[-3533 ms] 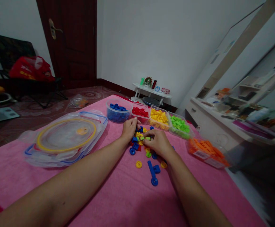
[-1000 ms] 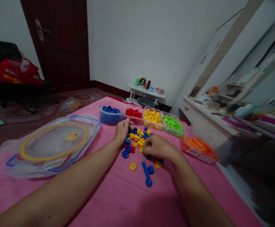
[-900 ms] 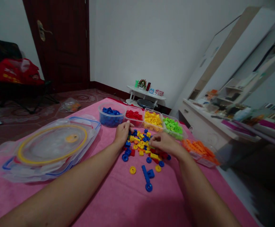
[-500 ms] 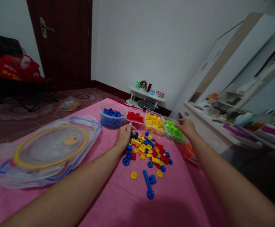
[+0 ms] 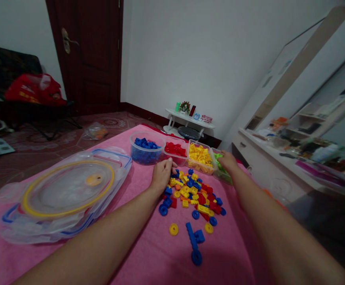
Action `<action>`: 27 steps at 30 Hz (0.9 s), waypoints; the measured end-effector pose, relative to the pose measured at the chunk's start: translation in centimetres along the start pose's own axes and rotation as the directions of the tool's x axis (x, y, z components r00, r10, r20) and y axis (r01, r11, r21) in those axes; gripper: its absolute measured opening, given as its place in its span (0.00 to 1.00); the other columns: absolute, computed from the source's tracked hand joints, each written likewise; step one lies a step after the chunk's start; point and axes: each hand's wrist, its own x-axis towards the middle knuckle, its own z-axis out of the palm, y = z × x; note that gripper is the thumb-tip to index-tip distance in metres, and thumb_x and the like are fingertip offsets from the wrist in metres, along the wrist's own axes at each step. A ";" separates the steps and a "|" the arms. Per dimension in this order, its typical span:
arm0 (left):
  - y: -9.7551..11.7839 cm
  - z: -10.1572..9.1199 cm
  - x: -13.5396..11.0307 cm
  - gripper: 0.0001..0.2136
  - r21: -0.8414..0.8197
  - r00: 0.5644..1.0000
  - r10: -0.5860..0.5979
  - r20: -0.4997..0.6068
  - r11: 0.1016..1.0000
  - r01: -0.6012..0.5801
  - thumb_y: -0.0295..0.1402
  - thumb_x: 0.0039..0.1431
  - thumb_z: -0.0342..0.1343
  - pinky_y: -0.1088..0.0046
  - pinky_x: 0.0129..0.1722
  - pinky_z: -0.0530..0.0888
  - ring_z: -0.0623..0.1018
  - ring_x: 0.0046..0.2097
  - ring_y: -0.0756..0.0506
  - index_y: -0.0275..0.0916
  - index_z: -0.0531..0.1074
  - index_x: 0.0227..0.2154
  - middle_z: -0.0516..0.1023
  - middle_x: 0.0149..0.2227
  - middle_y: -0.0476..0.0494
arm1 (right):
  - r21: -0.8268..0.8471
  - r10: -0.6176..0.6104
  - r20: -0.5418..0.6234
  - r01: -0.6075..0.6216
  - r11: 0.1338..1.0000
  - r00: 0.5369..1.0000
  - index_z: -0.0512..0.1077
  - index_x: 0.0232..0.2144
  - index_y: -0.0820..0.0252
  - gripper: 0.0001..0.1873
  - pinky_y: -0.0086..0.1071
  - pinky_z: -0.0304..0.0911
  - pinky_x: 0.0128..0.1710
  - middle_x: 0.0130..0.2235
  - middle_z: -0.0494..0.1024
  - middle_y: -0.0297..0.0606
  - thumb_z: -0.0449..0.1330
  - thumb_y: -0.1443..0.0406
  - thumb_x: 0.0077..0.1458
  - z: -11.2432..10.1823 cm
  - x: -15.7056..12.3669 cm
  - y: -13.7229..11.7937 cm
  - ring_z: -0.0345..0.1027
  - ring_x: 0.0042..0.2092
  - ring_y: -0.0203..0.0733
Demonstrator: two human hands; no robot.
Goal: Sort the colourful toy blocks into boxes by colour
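Note:
A loose pile of blue, yellow and red toy bricks (image 5: 194,194) lies on the pink cloth (image 5: 148,257). My left hand (image 5: 161,175) rests at the pile's left edge, fingers loosely curved against the bricks and thumb out. My right hand (image 5: 227,160) is stretched over the clear tub of green bricks (image 5: 223,177), with its fingers hidden behind the back of the hand. In a row behind the pile stand the blue-brick tub (image 5: 146,157), the red-brick tub (image 5: 179,160) and the yellow-brick tub (image 5: 199,168).
A stack of clear lids with a yellow ring (image 5: 68,190) lies at the left. A long blue piece (image 5: 194,242) and yellow rings (image 5: 174,228) sit nearer me. A white dresser (image 5: 267,166) stands to the right, with a small white table (image 5: 188,116) and a dark door (image 5: 92,55) behind.
My right hand left the pile and reached out to the green tub, uncovering more bricks. My left hand stayed at the pile's left edge. My head shifted a little.

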 end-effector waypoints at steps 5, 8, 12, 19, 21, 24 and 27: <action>-0.1 0.0 0.0 0.22 -0.030 1.000 -0.010 -0.008 0.999 0.010 0.45 0.59 0.43 0.74 0.29 0.67 0.74 0.25 0.48 0.35 0.75 0.25 0.75 0.20 0.45 | 0.050 0.047 -0.086 -0.043 0.998 0.995 0.71 0.48 0.68 0.26 0.36 0.63 0.47 0.48 0.75 0.51 0.55 0.72 0.43 -0.1 -2.4 -0.5 0.70 0.47 0.47; -0.1 0.0 -0.1 0.21 -0.064 1.000 0.000 -0.019 0.998 -0.001 0.45 0.59 0.44 0.74 0.29 0.67 0.73 0.25 0.48 0.35 0.75 0.24 0.74 0.20 0.45 | 0.276 0.003 -0.082 0.020 0.961 0.997 0.73 0.43 0.67 0.21 0.34 0.65 0.45 0.43 0.77 0.47 0.55 0.71 0.43 0.3 -5.5 -2.0 0.72 0.42 0.43; -0.1 -0.2 -0.1 0.20 -0.186 0.999 -0.019 -0.048 0.982 0.010 0.46 0.57 0.47 0.75 0.27 0.66 0.73 0.24 0.49 0.34 0.75 0.25 0.74 0.20 0.44 | 0.523 -0.168 0.096 0.094 0.847 0.981 0.75 0.35 0.66 0.13 0.37 0.66 0.44 0.37 0.79 0.44 0.56 0.68 0.45 0.7 -10.8 -5.2 0.72 0.39 0.43; -0.1 -0.7 0.2 0.19 -0.563 0.974 -0.219 -0.052 0.812 0.153 0.47 0.53 0.50 0.76 0.24 0.66 0.71 0.22 0.51 0.33 0.72 0.25 0.72 0.19 0.46 | 0.469 -0.626 0.206 0.486 0.737 0.752 0.72 0.48 0.57 0.25 0.39 0.56 0.55 0.53 0.72 0.41 0.57 0.72 0.44 0.8 -18.5 -11.6 0.64 0.53 0.44; -0.2 -0.8 0.4 0.19 -0.599 0.964 -0.257 -0.061 0.782 0.171 0.46 0.53 0.50 0.76 0.25 0.66 0.71 0.22 0.51 0.33 0.72 0.25 0.72 0.18 0.46 | 0.459 -0.667 0.227 0.526 0.716 0.710 0.74 0.44 0.56 0.22 0.35 0.59 0.51 0.48 0.75 0.39 0.56 0.72 0.45 0.3 -19.3 -12.3 0.67 0.49 0.42; -0.4 -0.9 0.5 0.19 -0.615 0.960 -0.270 -0.076 0.770 0.168 0.46 0.54 0.50 0.76 0.27 0.66 0.72 0.22 0.51 0.33 0.72 0.25 0.72 0.18 0.46 | 0.412 -0.620 0.273 0.493 0.766 0.736 0.77 0.33 0.56 0.11 0.29 0.62 0.37 0.34 0.79 0.35 0.55 0.68 0.51 -1.0 -19.4 -12.1 0.71 0.36 0.38; -0.5 -0.8 0.5 0.19 -0.608 0.962 -0.261 -0.084 0.778 0.158 0.46 0.54 0.49 0.76 0.27 0.66 0.72 0.23 0.51 0.33 0.72 0.25 0.72 0.19 0.46 | 0.303 -0.474 0.262 0.394 0.868 0.841 0.76 0.24 0.59 0.14 0.28 0.58 0.27 0.24 0.76 0.34 0.54 0.61 0.54 -1.8 -18.6 -11.0 0.68 0.27 0.37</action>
